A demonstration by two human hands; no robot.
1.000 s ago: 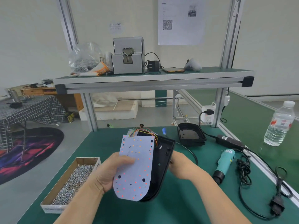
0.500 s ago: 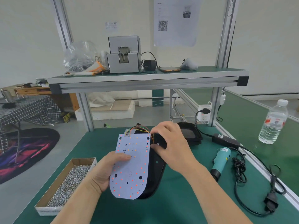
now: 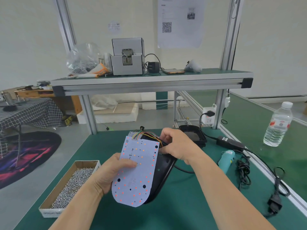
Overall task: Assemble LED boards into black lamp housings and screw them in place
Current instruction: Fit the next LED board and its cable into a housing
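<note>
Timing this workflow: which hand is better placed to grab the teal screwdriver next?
Right, probably. The right hand, gripping the top of the black housing, is nearer the teal screwdriver lying on that side; the left hand grips the LED board.

Pale wall (image 3: 33,39) ahead of me, with a printed sheet bearing a QR code (image 3: 181,22) on it; light even and diffuse. My green tabletop (image 3: 182,213) stands within an aluminium frame (image 3: 65,24) carrying an upper shelf (image 3: 149,80). To my left: grey floor (image 3: 74,141), dark oval rug (image 3: 29,156), a table under checked cloth (image 3: 33,112), and a wooden desk (image 3: 33,93) behind it.
</note>
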